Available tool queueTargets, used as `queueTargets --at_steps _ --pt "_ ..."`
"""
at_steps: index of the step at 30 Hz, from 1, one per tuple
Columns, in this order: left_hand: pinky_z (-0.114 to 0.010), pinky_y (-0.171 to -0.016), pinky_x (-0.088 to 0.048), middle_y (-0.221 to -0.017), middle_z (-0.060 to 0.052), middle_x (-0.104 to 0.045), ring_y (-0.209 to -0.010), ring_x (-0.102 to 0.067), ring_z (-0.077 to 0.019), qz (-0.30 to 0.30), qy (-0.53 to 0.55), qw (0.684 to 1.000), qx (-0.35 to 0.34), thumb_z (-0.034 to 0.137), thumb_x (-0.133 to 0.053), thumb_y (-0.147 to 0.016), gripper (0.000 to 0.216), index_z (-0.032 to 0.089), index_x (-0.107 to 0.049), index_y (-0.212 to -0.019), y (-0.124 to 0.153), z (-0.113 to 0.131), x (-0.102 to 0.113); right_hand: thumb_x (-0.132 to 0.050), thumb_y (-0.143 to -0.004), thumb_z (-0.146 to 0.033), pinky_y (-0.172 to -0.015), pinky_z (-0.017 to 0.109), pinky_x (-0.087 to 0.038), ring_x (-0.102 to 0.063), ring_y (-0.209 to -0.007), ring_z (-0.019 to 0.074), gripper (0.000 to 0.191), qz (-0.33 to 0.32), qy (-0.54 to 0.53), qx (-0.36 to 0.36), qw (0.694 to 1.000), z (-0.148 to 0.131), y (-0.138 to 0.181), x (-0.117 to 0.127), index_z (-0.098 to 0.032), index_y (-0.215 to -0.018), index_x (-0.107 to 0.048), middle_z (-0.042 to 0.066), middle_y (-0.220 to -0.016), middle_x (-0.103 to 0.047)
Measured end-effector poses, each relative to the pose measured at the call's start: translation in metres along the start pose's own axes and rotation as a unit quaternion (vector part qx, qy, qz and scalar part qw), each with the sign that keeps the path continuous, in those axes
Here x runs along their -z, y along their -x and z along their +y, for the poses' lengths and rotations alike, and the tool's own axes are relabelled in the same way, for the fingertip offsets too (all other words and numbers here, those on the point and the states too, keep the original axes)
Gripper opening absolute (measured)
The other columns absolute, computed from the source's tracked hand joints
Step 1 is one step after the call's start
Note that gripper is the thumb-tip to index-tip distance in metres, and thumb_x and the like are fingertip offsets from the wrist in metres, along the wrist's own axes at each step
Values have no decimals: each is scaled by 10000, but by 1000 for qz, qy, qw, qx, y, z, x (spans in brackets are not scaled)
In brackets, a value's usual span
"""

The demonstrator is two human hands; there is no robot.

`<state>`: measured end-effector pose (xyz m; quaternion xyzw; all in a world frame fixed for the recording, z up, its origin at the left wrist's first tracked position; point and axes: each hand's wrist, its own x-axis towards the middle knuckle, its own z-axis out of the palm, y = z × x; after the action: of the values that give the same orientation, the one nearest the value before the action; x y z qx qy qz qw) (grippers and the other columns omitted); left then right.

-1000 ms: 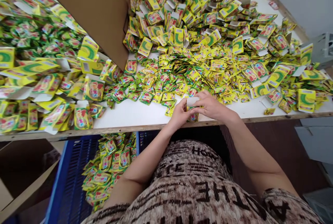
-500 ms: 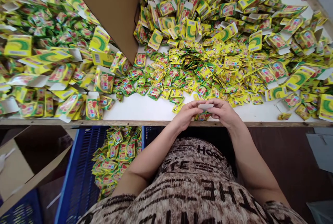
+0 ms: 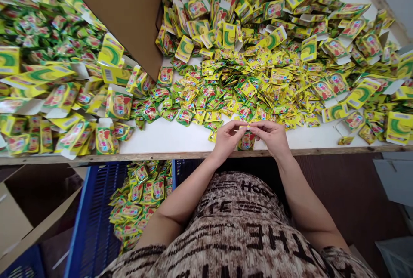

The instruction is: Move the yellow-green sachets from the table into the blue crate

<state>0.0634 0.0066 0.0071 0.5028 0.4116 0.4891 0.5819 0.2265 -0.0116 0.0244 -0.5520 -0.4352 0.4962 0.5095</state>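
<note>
Two hands [image 3: 226, 141] [image 3: 274, 138] pinch one small carton [image 3: 247, 141], seemingly by its top; dozens more cartons [image 3: 229, 36] lie beyond

Fingers [image 3: 239, 134] hide part of the small box [image 3: 247, 141]. The cardboard panel [image 3: 119, 11] is cut by the upper edge, and the sachets [image 3: 248, 89] have print too small for reading.

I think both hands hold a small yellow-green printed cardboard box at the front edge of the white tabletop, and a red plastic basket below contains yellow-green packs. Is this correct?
Not entirely: in the head view, the plastic basket of packs is blue, not red. The left hand and right hand do hold the cardboard box at the tabletop's edge.
</note>
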Motion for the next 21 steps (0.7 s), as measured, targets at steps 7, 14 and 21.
queueTargets --at_steps 7,14,21 --pt "-298 -803 -600 -941 -74 -784 -907 -723 -176 -21 -89 986 -141 286 -806 -787 188 203 -788 -955 3 -2 8 -823 -765 -333 -561 265 -565 -661 -757 161 155 -31 49 84 995 6 6 11 -262 -902 -810 34 -904 -727" --pt "-263 -768 -611 -998 -85 -772 -929 -728 -163 -49 -109 981 -155 270 -736 -854 183 188 -752 -1017 10 -9 13 -728 -866 -245 -857 363 -573 -674 -959 191 135 -8 180 219 959 9 14 8 -293 -979 -784 43 -986 -710" --pt "-265 -744 -565 -893 -57 -746 -798 -688 -144 -70 -138 976 -150 288 -697 -883 150 185 -735 -985 15 -14 2 -668 -899 -307 -841 360 -554 -664 -922 197 116 -24 233 208 950 4 10 14 -252 -843 -754 46 -951 -689"
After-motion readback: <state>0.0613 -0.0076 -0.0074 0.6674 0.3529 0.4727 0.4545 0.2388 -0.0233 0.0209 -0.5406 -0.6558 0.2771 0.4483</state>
